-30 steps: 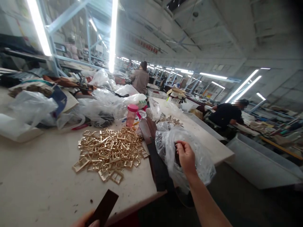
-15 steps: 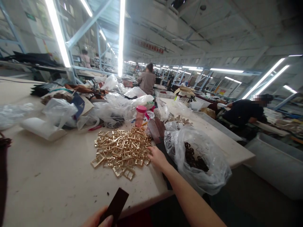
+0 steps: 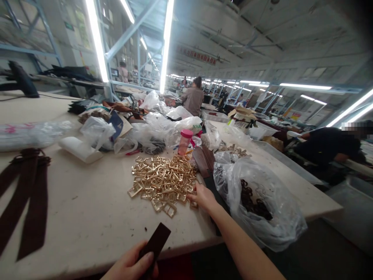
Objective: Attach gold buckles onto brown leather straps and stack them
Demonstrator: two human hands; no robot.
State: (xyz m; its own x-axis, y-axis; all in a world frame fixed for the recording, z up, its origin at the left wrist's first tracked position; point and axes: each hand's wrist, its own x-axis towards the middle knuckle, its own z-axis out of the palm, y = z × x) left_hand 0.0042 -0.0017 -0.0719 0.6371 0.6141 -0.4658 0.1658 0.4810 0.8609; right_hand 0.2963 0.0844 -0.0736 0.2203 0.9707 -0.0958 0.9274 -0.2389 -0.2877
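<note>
A heap of gold metal buckles [image 3: 164, 179] lies on the pale table [image 3: 96, 217]. At the heap's right edge is my right hand [image 3: 204, 197], its thumb and fingers closed around a gold buckle [image 3: 193, 203]. Near the front edge of the table my left hand [image 3: 134, 260] grips a dark brown strap [image 3: 159, 238] between thumb and fingers, its flat end pointing up and right. More dark brown straps [image 3: 35, 202], bound together at the top, lie at the left.
An open plastic bag [image 3: 279, 194] with dark brown rings sits at the right. Behind the buckles stand a pink-lidded jar [image 3: 185, 143], brown pieces [image 3: 203, 160] and plastic bags. People are in the background, one at the far right.
The view has turned left, bringing the bound straps into sight. My left hand with the strap has come further into view. A buckle now shows at my right fingertips.
</note>
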